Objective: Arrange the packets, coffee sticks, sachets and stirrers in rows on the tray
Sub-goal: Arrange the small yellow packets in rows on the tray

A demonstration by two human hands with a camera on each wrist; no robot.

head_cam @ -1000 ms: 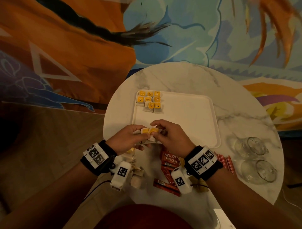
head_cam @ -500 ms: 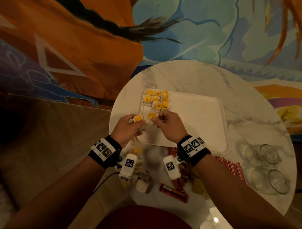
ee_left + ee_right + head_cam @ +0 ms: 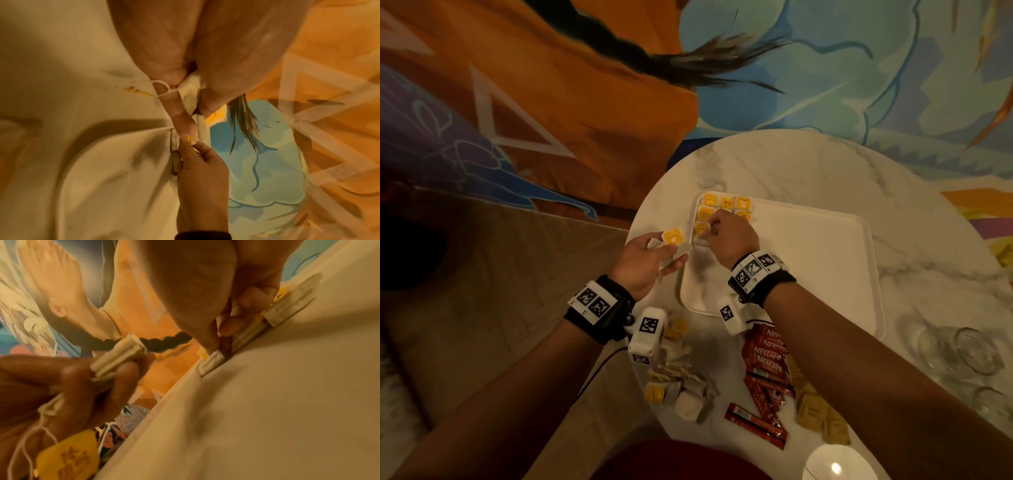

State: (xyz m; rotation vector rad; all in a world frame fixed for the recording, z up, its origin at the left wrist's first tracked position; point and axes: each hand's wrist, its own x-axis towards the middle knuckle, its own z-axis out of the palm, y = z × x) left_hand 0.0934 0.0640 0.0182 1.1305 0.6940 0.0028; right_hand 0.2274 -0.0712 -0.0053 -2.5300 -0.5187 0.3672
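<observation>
The left hand (image 3: 645,258) held a small stack of yellow-tagged tea bags (image 3: 674,240), fingers and thumb curled round them, just off the left edge of the tray (image 3: 825,274). In the right wrist view a string and a yellow tag (image 3: 68,457) hung down from that stack.

Just right of it, the right hand (image 3: 729,236) reached over the tray's far left corner, its fingertips pinching one tea bag (image 3: 211,361) against the tray floor at the near end of the row. Beyond and beside those fingers lay the tea bags already set down (image 3: 726,205), yellow tags up, side by side in short rows in that corner. To the right of the right hand the tray lay bare.

Below the left wrist a loose heap of tea bags (image 3: 681,380) sat on the marble table (image 3: 791,164). Below the right wrist lay the red Nescafe coffee sticks (image 3: 768,359), some fanned out toward the person, and right of them, under the forearm, tan sachets (image 3: 813,411). Further right of the right arm stood two clear glasses (image 3: 976,349), well apart from both hands.
</observation>
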